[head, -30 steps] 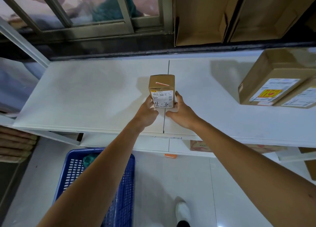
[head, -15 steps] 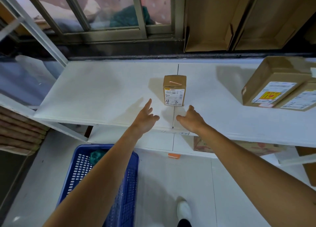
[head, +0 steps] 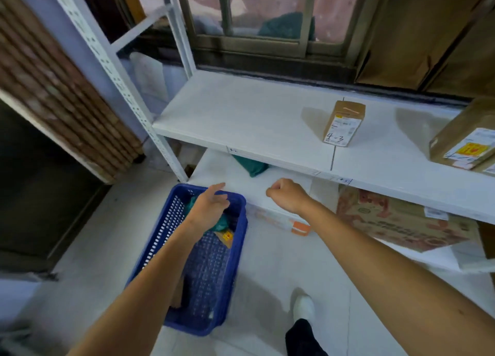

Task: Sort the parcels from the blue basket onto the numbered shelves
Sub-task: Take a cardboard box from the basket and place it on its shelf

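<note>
Writing on small box: the small box (head: 344, 122) has a white printed label, and under it "4-3" is written by hand in dark pen; the printed text is too small to read.
Place of small box: it stands upright on the upper shelf (head: 241, 114), just beside the seam between two boards and well apart from both hands.
Large box: the large box (head: 466, 138) at the right end of the same shelf has a white label with a yellow and red sticker; its text is blurred.
Printed carton: the printed carton (head: 396, 221) under the upper shelf has red print that cannot be read.
Left hand: the left hand (head: 211, 205) is above the blue basket (head: 150, 251), its fingers loosely spread and holding nothing; whether it touches the teal parcel (head: 222, 223) under it, I cannot tell.
Right hand: the right hand (head: 288, 195) is curled into a fist and empty, to the right of the basket.
Basket contents: the teal parcel and a brown parcel (head: 226, 237) with a yellow sticker.
</note>
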